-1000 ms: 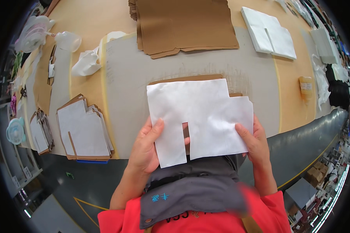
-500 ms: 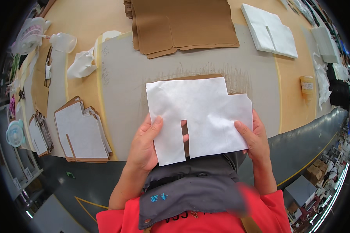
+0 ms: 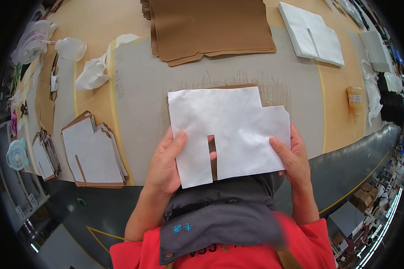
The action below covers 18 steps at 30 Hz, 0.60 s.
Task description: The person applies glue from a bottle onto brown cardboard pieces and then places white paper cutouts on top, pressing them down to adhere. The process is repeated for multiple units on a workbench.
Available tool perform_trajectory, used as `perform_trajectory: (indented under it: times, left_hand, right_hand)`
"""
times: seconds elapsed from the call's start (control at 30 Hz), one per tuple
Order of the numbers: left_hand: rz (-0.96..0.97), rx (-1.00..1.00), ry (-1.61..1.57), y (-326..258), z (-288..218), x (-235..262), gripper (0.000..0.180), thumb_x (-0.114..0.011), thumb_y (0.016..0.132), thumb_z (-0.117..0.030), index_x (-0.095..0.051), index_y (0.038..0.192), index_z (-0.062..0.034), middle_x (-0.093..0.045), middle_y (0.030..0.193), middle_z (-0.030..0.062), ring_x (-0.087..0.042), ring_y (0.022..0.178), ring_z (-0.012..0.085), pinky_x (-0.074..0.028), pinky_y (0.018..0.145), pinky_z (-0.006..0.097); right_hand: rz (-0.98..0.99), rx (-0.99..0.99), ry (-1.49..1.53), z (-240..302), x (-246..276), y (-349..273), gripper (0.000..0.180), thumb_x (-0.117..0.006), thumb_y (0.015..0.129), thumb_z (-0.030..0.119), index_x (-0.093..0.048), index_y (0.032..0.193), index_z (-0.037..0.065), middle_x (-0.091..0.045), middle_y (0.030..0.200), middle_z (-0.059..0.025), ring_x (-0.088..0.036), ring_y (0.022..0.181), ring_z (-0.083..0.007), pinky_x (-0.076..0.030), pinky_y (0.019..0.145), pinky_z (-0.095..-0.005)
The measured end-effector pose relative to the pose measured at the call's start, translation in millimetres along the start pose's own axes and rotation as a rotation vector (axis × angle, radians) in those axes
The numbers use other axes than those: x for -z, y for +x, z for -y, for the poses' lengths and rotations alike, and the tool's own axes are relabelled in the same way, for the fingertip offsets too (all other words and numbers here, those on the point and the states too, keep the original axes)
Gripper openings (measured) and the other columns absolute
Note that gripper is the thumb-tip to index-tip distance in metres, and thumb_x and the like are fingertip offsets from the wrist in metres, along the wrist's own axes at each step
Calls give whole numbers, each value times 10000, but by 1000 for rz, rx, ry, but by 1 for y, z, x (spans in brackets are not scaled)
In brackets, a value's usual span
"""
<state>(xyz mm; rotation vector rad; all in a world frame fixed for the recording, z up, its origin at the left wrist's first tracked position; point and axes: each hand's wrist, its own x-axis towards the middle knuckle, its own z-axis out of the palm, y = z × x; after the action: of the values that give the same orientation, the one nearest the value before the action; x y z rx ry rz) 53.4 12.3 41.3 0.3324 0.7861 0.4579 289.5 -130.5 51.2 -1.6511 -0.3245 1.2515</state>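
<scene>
A white sheet (image 3: 238, 121) with a notched upper right corner and a narrow slot in its near edge is held over the front of the table. Behind it lies a brown piece (image 3: 235, 86), showing as a thin strip along the far edge and through the slot. My left hand (image 3: 164, 157) grips the left side, thumb on top and fingers underneath, one fingertip visible in the slot. On the opposite side my right hand (image 3: 295, 157) pinches the edge with its thumb on the white face; most of its fingers are hidden beneath.
A brown stack of cut pieces (image 3: 215, 29) lies at the far middle, a white stack (image 3: 310, 36) to its right. White-and-brown pieces (image 3: 94, 150) are piled at left. A clear bottle (image 3: 71, 48), crumpled white cloth (image 3: 93, 74) and a yellowish container (image 3: 355, 99) stand farther out.
The white sheet and both hands have shifted slightly away from me. Less of the brown piece shows beyond the sheet's upper right notch. Both hands keep their hold.
</scene>
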Motion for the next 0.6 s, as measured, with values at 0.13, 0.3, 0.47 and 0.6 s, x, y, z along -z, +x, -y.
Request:
perform_trajectory:
  times: [0.13,0.3,0.47,0.6]
  left_hand:
    - [-3,4,4,1,0,0,435,-471,1065,-207,-375,1470,-82,-534,1393,126,-578,1241,290,-555,970,533]
    - [-8,11,2,2,0,-1,437,-470,1065,-206,-369,1470,-77,-533,1393,129,-577,1242,289,-553,973,532]
    - [-8,13,2,2,0,0,437,-470,1064,-207,-369,1469,-76,-532,1390,132,-578,1240,283,-552,975,533]
    - [-8,15,6,3,0,0,440,-471,1063,-204,-366,1470,-72,-533,1387,129,-579,1237,278,-555,973,529]
  right_hand:
    - [-6,1,-8,0,-1,0,448,-671,945,177,-498,1315,-6,-653,1002,-57,-577,585,-28,-395,341,-195]
    - [-11,-11,-22,-1,0,1,458,-674,943,178,-495,1324,-4,-654,995,-55,-575,579,-28,-395,343,-196]
    - [-6,-15,-24,-1,0,2,461,-675,943,178,-496,1328,-2,-655,988,-53,-574,574,-29,-395,344,-196]
    - [-11,-22,-29,-2,1,1,462,-673,944,178,-495,1332,1,-655,990,-52,-575,577,-29,-394,345,-195]
